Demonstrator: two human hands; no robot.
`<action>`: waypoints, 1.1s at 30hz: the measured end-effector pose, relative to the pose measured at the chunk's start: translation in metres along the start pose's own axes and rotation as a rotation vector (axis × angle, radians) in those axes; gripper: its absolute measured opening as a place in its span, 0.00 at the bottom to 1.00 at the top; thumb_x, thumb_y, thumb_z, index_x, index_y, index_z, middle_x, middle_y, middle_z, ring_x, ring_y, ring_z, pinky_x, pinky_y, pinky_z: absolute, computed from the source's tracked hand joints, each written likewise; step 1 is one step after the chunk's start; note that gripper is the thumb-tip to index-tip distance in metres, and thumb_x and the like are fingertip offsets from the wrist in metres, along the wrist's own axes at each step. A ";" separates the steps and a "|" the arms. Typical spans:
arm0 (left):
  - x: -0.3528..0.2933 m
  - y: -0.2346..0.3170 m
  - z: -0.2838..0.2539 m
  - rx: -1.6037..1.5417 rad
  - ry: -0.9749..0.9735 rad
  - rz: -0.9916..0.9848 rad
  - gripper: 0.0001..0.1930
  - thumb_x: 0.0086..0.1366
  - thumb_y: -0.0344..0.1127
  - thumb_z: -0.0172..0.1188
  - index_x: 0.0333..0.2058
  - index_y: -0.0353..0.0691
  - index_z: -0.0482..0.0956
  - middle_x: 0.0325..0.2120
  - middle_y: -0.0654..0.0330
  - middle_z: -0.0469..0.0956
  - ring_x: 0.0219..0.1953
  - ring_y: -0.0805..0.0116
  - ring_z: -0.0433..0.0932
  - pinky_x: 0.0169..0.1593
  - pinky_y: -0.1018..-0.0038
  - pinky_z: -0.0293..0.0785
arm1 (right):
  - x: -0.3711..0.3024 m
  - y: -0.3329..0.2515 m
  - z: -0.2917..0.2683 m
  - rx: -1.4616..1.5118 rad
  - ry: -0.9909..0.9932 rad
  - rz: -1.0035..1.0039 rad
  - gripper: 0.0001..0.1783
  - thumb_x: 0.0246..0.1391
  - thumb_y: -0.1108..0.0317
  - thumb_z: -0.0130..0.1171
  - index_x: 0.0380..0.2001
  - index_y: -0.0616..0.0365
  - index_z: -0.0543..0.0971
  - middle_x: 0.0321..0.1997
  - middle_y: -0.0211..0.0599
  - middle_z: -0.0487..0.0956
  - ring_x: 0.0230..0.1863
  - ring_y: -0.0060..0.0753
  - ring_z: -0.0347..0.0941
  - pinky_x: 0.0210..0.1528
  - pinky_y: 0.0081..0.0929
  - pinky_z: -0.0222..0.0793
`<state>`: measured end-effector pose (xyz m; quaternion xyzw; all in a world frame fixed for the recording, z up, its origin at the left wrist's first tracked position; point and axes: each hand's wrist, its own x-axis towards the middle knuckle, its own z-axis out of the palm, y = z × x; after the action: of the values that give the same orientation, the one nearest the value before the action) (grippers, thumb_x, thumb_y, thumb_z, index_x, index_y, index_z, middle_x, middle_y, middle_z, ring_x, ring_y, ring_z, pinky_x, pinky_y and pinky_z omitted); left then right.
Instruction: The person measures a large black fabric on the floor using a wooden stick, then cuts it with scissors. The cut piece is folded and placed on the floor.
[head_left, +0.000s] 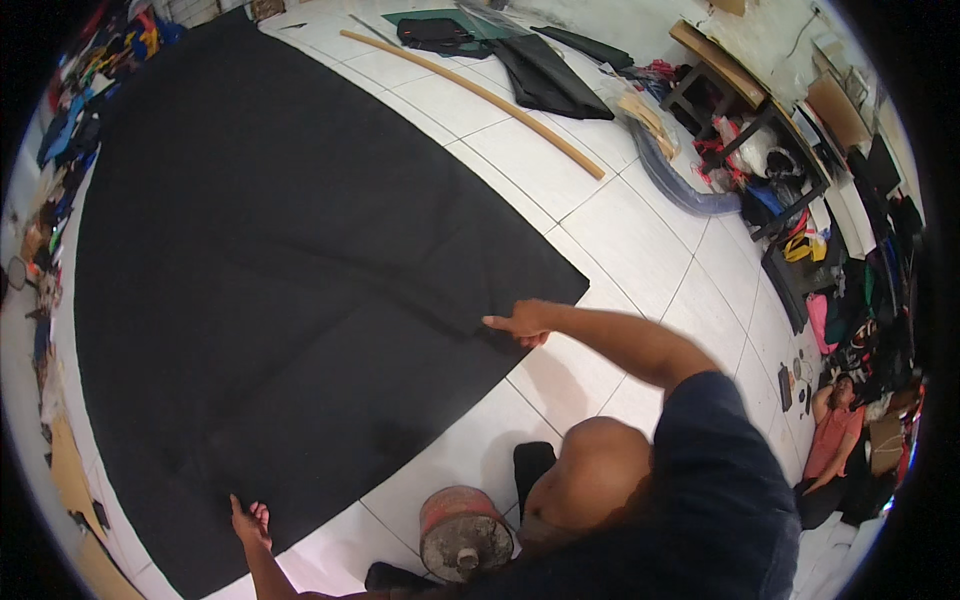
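A large sheet of black cloth (300, 260) lies spread over the tiled floor, with shallow creases running across its middle. Over its near edge, toward the right corner, is my right hand (525, 322), its index finger stretched out to the left and its other fingers bent beneath. My left hand (252, 522) is at the near edge lower left, one digit extended and the others loosely curled. Neither hand shows a fold of cloth between its fingers, though contact with the sheet is hard to tell.
A round, reddish drum-like object (465, 535) with a grey top stands beside my knee. A long wooden strip (480, 95) and folded black material (550, 80) lie beyond the cloth. Clutter surrounds a bench (720, 70) at right. Another person (833, 440) is at far right.
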<state>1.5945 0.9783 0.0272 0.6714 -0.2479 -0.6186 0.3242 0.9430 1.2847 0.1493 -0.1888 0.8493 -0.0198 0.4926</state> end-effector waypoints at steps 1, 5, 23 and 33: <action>0.012 0.004 -0.016 -0.103 -0.010 -0.054 0.27 0.65 0.61 0.61 0.42 0.40 0.72 0.26 0.63 0.72 0.25 0.73 0.75 0.30 0.79 0.76 | 0.018 -0.003 0.006 0.239 -0.117 -0.017 0.50 0.51 0.17 0.42 0.28 0.63 0.77 0.30 0.46 0.79 0.31 0.34 0.80 0.26 0.31 0.78; 0.012 0.016 0.008 -0.208 -0.001 -0.083 0.19 0.67 0.51 0.61 0.40 0.39 0.73 0.27 0.61 0.75 0.26 0.71 0.77 0.29 0.79 0.80 | 0.077 0.005 0.056 1.215 0.061 -0.079 0.55 0.55 0.26 0.53 0.64 0.69 0.61 0.57 0.54 0.74 0.53 0.45 0.75 0.52 0.45 0.75; 0.007 -0.005 -0.044 -0.057 0.094 0.084 0.13 0.71 0.41 0.59 0.45 0.38 0.78 0.36 0.66 0.80 0.28 0.76 0.74 0.30 0.82 0.71 | 0.104 0.045 -0.048 1.044 1.316 -0.072 0.23 0.55 0.55 0.65 0.36 0.69 0.78 0.35 0.52 0.81 0.36 0.46 0.78 0.41 0.40 0.71; 0.008 -0.058 -0.073 -0.049 0.112 -0.018 0.13 0.73 0.41 0.54 0.43 0.36 0.77 0.36 0.61 0.79 0.30 0.72 0.74 0.34 0.78 0.72 | 0.133 0.158 0.023 0.732 1.090 0.148 0.21 0.51 0.53 0.64 0.25 0.64 0.79 0.26 0.52 0.80 0.33 0.51 0.79 0.39 0.44 0.72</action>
<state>1.6639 1.0202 -0.0195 0.6992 -0.2083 -0.5886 0.3483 0.8559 1.3900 -0.0077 0.0869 0.9263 -0.3659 0.0247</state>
